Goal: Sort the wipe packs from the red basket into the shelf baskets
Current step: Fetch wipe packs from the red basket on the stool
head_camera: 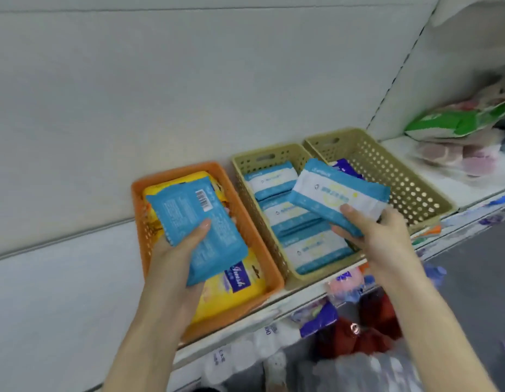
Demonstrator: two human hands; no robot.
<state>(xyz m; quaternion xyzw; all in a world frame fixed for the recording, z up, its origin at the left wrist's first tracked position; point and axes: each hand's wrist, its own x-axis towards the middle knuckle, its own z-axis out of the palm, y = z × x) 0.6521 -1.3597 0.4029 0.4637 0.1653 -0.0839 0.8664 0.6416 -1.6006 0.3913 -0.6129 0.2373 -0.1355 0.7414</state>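
While both hands carry a blue pack, the sorting turns on the middle beige basket (240,176), which sits at centre frame and already holds a row of matching blue-and-white packs (313,250), each lying crosswise. The right hand (378,230) pinches its pack (339,193) at the lower edge, thumb on top and fingers underneath. That pack hangs face up over the divide between the middle basket and the right beige basket (401,179), where a purple pack (346,166) peeks out. Its long axis runs nearly parallel to the stored row, so it seems to need only a small shift toward the left of the frame and down.

The left hand (186,250) grips the other blue pack (200,222) barcode side up, thumb across it, above the orange basket (138,193) of yellow packs (231,295). This one lies lengthwise along that basket, so it would probably need a turn. The right hand is clearly nearer the target. Red shapes below the shelf are too blurred to identify.
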